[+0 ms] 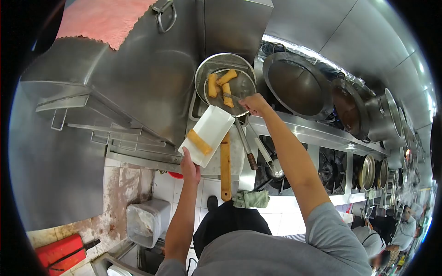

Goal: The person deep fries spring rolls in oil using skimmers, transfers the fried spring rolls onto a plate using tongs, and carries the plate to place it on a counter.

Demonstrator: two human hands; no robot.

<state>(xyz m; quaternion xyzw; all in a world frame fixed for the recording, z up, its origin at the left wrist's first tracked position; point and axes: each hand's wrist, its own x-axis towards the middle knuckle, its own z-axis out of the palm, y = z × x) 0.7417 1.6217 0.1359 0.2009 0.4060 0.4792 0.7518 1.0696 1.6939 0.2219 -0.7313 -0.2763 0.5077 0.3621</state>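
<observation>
My left hand point(189, 166) grips the lower left edge of a white rectangular plate point(219, 120), tilted beside the strainer. One golden fried spring roll point(199, 142) lies across the plate. Over the round mesh strainer point(244, 85), my right hand point(256, 104) is closed on what look like short metal tongs point(234, 97), mostly covered by the fingers. Their tips touch a spring roll point(227, 91) in the strainer. Other spring rolls point(212, 85) lie close by in the mesh. The strainer rests in a larger round metal pan point(200, 69).
A wooden-handled utensil point(225, 170) and metal-handled tools point(246, 143) jut over the counter edge. Large woks point(294, 83) and a tall pot point(384, 115) line the range on the right. A folded green cloth point(251, 198) hangs at the front. Co-workers point(368, 239) stand far right.
</observation>
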